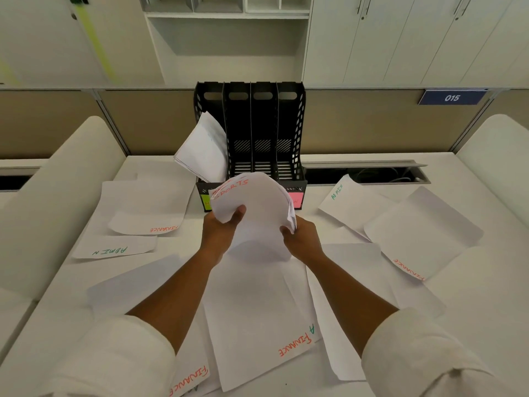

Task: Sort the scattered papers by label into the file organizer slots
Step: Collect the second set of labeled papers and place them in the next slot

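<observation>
White SPORTS stack [254,202] gripped by left hand [219,230] & right hand [300,239].

This was an office cubicle. A white desk [329,376] stood against beige fabric partition panels [372,124] bearing a blue number plate [452,97] marked 015. White cabinets with metal handles [415,38] and open shelving [226,27] rose behind. A black plastic four-slot file organizer [257,124], a cable trough [366,173] and hand-labelled white sheets [257,325] reading FINANCE and ADMIN lay about.

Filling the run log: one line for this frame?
hands: both gripping SPORTS stack | organizer: papers in leftmost slot | desk: FINANCE, ADMIN sheets loose
</observation>
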Motion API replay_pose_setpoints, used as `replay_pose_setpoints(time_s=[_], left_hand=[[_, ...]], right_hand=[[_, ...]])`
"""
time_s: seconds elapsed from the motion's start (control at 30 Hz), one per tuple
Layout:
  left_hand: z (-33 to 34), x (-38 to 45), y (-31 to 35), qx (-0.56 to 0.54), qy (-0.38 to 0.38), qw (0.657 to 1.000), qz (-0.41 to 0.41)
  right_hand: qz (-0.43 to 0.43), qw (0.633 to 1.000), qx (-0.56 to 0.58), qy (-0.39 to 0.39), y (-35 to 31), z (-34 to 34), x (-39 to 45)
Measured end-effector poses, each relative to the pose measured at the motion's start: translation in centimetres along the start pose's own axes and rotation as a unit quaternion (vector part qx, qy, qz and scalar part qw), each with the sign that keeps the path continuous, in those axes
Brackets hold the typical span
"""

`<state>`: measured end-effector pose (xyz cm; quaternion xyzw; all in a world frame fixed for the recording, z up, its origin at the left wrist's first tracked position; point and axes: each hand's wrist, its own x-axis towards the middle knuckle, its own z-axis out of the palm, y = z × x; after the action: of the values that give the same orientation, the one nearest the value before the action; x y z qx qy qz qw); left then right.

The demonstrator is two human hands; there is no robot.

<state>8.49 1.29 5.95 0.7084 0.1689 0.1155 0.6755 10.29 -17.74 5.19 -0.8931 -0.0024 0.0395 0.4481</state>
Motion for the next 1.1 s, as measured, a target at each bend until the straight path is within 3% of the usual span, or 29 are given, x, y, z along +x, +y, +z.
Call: replay_pose_setpoints(time_s=[0.13, 0.37, 0.57, 0.73, 0.93, 1.1], left_hand=[[-0.3, 0.4, 0.1, 0.021, -0.003, 1.0, -0.014], [-0.3, -0.3, 0.8, -0.006, 0.033, 0.998, 0.054], [-1.0, -0.7, -0.9, 0.068, 0.001, 0.998, -0.011], [-1.6, -0.8, -1.4, 0.093, -0.011, 0.995, -0.03], [-1.4, -0.7, -0.4, 0.081, 0.022, 0.996, 0.006], [-1.4, -0.7, -0.8, 0.095, -0.001, 0.995, -0.04]], right_hand=[[0.005, 0.999, -0.051, -0.018, -0.1, -0.3, 0.0], [-0.021, 0.999, -0.039, 0.03, -1.1, -0.7, 0.2], [0.005, 0.993, -0.113, -0.043, -0.1, -0.5, 0.0], [0.012, 0.995, -0.091, -0.028, 0.3, -0.6, 0.1], [-0.004, 0.999, -0.039, 0.016, -0.7, -0.5, 0.8], [0.007, 0.999, -0.054, -0.006, -0.3, -0.4, 0.8]])
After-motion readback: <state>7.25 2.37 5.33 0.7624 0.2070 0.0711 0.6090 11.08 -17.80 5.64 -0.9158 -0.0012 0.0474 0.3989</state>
